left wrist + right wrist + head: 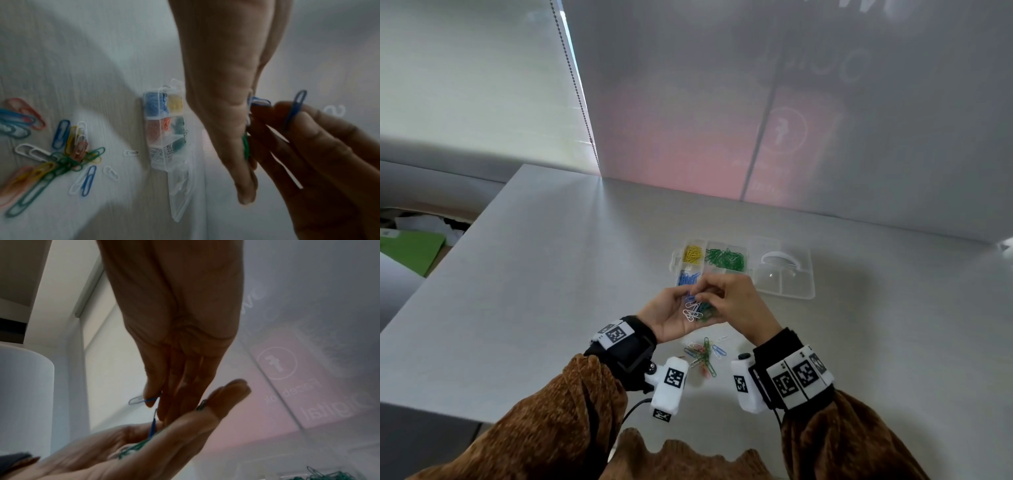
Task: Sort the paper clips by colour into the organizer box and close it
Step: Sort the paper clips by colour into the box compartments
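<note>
My left hand [669,313] lies palm up above the table and carries a bunch of white, blue and green paper clips [695,309] on its loosely cupped palm. Over that palm, my right hand [732,301] reaches in, its thumb and fingertip pinching one blue clip [294,110], also seen edge-on as the blue clip [144,400]. The clear organizer box [748,255] stands just beyond the hands with its lid [786,274] laid open to the right. Its compartments hold yellow clips [692,254], green clips [726,259] and blue clips [686,278]; the left wrist view also shows orange clips [164,126].
A loose pile of mixed-colour clips [703,354] lies on the grey table [534,291] under my wrists, seen spread out as the loose pile [51,154]. A translucent partition wall [825,137] stands behind the box. The table's left edge drops off to the left.
</note>
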Motion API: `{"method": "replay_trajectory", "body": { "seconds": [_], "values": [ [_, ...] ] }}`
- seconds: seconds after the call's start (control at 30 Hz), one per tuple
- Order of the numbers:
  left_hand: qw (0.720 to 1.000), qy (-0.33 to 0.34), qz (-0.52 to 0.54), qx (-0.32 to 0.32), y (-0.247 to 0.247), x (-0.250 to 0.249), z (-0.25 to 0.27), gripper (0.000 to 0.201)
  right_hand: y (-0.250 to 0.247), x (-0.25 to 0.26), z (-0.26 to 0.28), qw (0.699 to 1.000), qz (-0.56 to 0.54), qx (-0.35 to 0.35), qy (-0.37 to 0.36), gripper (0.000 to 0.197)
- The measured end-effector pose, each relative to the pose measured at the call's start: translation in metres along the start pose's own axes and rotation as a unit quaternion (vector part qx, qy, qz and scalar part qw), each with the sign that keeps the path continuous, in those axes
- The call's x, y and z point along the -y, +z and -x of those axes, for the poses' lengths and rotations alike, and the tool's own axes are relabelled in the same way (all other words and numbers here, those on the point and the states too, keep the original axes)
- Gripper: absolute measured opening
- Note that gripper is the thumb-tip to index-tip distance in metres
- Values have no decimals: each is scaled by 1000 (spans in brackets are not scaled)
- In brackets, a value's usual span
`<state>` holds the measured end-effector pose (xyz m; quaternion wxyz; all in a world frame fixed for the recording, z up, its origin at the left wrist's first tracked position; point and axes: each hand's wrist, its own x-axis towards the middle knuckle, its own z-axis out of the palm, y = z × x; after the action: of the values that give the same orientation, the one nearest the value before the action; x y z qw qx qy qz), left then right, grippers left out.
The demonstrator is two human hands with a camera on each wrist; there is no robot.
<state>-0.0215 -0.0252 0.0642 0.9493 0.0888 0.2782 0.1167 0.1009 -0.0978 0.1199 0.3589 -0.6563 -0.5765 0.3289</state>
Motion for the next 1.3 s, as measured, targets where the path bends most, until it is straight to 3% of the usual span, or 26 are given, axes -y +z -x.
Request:
{"method": "replay_trajectory", "body": {
  "seconds": [0.03, 0.13, 0.23, 0.43, 0.57, 0.7, 0.8, 0.93, 1.07, 1.2, 1.27, 1.3],
  "values": [
    [1000, -6, -1, 21, 1, 0, 2, 25, -3, 1, 0, 1000, -12, -7, 3, 9],
    [998, -2, -26, 50, -1, -1, 5, 52, -10, 1, -1, 998, -50, -31, 13, 9],
    [997, -3, -49, 56, 2, -3, 5, 65, -15, -4, 2, 995, -89, -37, 33, 7],
    [994, 1, -62, 84, 0, -5, 6, 51, -14, -12, 8, 963, -253, -26, 88, 17],
    [997, -11, -48, 67, -4, -5, 4, 70, -15, -14, 12, 937, -331, -43, 108, 22],
    [997, -22, -46, 53, -6, -4, 4, 84, -16, -13, 9, 971, -217, -48, 93, 10],
    [995, -30, -73, 66, -6, -2, 2, 85, -13, -14, 1, 998, -50, -18, 40, 6],
    [991, -48, -72, 98, -4, 2, -1, 83, -5, -20, -14, 989, 117, 92, -20, 16],
    [986, -62, -72, 135, -3, 2, 2, 84, -2, -27, -25, 982, 131, 133, -20, 13],
    [984, -66, -81, 145, -3, -1, 5, 85, -3, -37, -28, 991, 31, 129, -1, 12],
    [986, -51, -98, 123, -6, -3, 5, 84, -7, -42, -23, 979, -173, 100, 39, 11],
    [986, -41, -118, 107, -7, -3, 5, 81, -9, -44, -20, 947, -303, 82, 65, 6]
  ]
}}
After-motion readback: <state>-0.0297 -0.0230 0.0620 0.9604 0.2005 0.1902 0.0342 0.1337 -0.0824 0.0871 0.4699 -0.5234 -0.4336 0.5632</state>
